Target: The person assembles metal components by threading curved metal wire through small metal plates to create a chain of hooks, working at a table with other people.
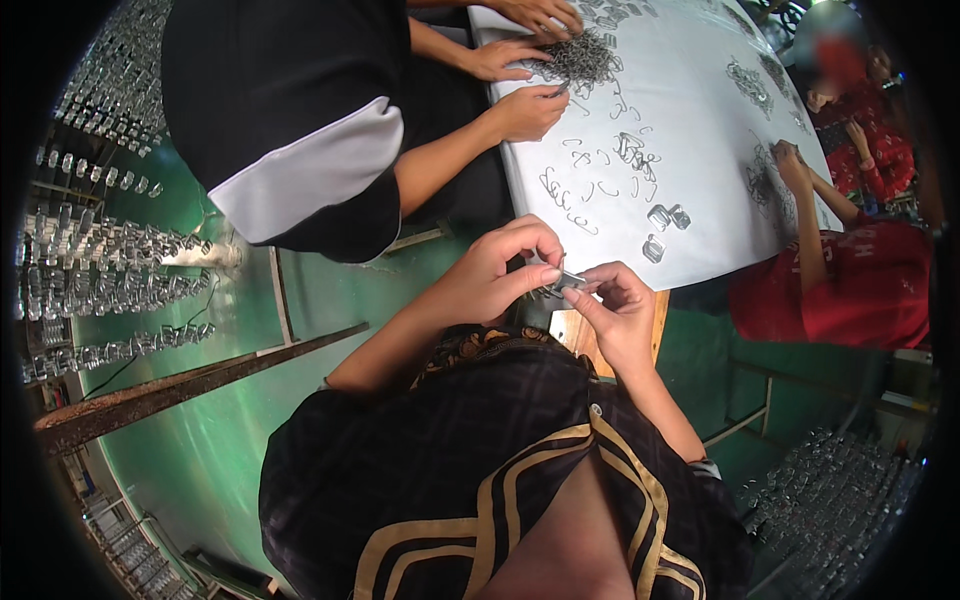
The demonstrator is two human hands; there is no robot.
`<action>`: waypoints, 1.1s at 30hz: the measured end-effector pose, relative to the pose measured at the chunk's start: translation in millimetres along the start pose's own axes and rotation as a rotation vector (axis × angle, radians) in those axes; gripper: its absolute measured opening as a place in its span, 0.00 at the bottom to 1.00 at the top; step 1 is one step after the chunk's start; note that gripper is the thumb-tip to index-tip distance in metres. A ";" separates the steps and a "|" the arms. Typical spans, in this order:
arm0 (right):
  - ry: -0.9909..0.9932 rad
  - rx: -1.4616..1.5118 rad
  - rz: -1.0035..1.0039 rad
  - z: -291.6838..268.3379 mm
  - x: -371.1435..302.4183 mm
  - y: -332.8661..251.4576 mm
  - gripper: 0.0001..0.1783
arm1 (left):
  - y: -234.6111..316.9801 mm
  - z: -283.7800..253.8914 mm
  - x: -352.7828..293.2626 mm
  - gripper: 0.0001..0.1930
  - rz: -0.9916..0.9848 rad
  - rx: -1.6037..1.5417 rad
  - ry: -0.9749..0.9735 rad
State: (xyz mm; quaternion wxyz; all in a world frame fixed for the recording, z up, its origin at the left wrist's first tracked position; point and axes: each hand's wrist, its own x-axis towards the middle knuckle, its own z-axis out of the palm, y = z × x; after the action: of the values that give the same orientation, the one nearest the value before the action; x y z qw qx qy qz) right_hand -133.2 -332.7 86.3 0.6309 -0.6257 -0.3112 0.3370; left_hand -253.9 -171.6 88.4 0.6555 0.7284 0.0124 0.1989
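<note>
Close to my body, just off the near edge of the white table (pixel 690 265), both my hands meet around a small grey metal buckle (pixel 570 283). My left hand (pixel 510 262) pinches it between thumb and fingers from the left. From the right, the thumb and fingers of my right hand (pixel 615 305) press on it. Fingers cover much of the piece, so its full shape is hidden. Beyond my hands, a few similar shiny metal buckles (pixel 654 247) sit on the table. Loose bent wire hooks (pixel 567 200) lie scattered farther left on the white surface.
A co-worker in black and white (pixel 300 150) sits at the left, hands at a dense wire pile (pixel 582 60). At the right another person in a red shirt (pixel 850 285) handles metal parts. Racks of hanging metal pieces (pixel 110 270) stand left; a rusty bar (pixel 200 385) crosses there.
</note>
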 end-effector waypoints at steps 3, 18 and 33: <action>-0.031 -0.016 0.007 6.4 4.6 0.1 0.09 | 1.4 3.5 -3.2 0.05 -0.055 -0.045 0.097; 0.438 -1.255 -0.018 -131.0 44.4 109.7 0.24 | -0.9 1.0 -19.3 0.02 -0.149 0.085 0.094; -0.180 -0.023 0.278 -48.9 38.5 10.5 0.10 | -10.9 13.0 -18.9 0.02 -0.167 0.170 0.017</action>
State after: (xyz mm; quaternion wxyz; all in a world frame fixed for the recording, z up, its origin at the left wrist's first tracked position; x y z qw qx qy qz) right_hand -71.5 -329.8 73.5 0.5405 -0.6371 -0.2807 0.4724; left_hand -264.7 -187.7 72.0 0.6057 0.7760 0.0953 0.1482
